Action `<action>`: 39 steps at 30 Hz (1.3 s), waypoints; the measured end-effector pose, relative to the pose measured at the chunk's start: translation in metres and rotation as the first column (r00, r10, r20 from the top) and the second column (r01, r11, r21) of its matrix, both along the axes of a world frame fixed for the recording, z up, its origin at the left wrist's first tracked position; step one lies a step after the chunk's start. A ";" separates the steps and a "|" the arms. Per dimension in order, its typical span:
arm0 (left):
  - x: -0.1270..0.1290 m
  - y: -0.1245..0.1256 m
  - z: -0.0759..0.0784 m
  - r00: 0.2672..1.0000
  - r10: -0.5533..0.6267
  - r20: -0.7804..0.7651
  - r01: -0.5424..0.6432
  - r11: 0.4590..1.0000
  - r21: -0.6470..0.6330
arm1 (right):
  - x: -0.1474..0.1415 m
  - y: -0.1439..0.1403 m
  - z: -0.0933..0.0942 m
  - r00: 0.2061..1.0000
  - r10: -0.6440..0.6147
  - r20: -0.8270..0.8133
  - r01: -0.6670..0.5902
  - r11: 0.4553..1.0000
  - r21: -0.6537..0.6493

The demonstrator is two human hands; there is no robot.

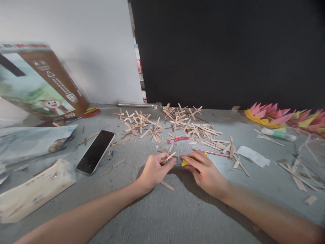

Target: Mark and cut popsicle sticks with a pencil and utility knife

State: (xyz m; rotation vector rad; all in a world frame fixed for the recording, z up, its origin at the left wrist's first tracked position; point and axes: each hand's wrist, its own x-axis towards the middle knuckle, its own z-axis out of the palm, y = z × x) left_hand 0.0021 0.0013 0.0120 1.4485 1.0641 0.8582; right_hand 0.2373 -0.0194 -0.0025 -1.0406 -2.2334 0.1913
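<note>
A: Nearest lay one loose stick (167, 185) on the table (177, 217), just under the left hand (154, 169). What did that grip have?

B: It pinched a short wooden stick (169, 157), long axis slanting up toward the right hand (203, 171), nearly touching. The right grip pressed a yellow piece (185, 163).

A: Beyond?

B: A red pencil (210, 153), then the stick crosses (177, 123).

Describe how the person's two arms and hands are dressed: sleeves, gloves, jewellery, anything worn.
Both forearms are bare as far up as the picture shows; no sleeve reaches into view. The left hand and the right hand are ungloved. No watch, bracelet or ring is visible on either wrist or on the fingers that show, though the picture is slightly soft there.
</note>
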 end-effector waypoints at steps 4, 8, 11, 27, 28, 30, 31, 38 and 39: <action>-0.001 0.005 -0.003 0.987 0.154 0.041 -0.153 0.988 -0.028 | 0.000 -0.001 0.000 1.000 0.002 0.005 -0.002 1.000 -0.022; -0.003 0.010 -0.007 0.957 0.262 0.121 -0.251 0.963 -0.095 | 0.000 -0.001 0.001 1.000 -0.009 -0.005 0.009 1.000 -0.030; -0.002 0.010 -0.008 0.964 0.222 0.145 -0.212 0.974 -0.086 | 0.000 -0.001 0.003 1.000 -0.005 -0.013 0.004 1.000 -0.031; -0.004 -0.007 -0.017 0.999 0.017 0.040 -0.023 0.991 0.129 | 0.005 -0.014 -0.002 0.892 -0.087 -0.445 -0.119 0.902 -0.416; -0.004 -0.007 -0.017 0.999 0.016 0.036 -0.021 0.989 0.148 | 0.005 -0.013 -0.001 0.903 -0.081 -0.422 -0.115 0.900 -0.420; -0.004 -0.006 -0.017 0.999 0.026 0.037 -0.033 0.982 0.185 | 0.005 -0.012 0.000 0.925 -0.053 -0.376 -0.115 0.905 -0.409; -0.003 -0.005 -0.016 0.998 0.038 0.041 -0.045 0.979 0.201 | 0.006 -0.012 0.000 0.934 -0.036 -0.355 -0.117 0.909 -0.400; 0.000 -0.002 -0.011 0.994 0.085 0.075 -0.102 0.958 0.269 | 0.006 -0.011 0.005 0.970 0.050 -0.237 -0.132 0.931 -0.341; 0.000 -0.002 -0.011 0.995 0.072 0.068 -0.087 0.959 0.268 | 0.006 -0.011 0.006 0.972 0.065 -0.226 -0.140 0.932 -0.335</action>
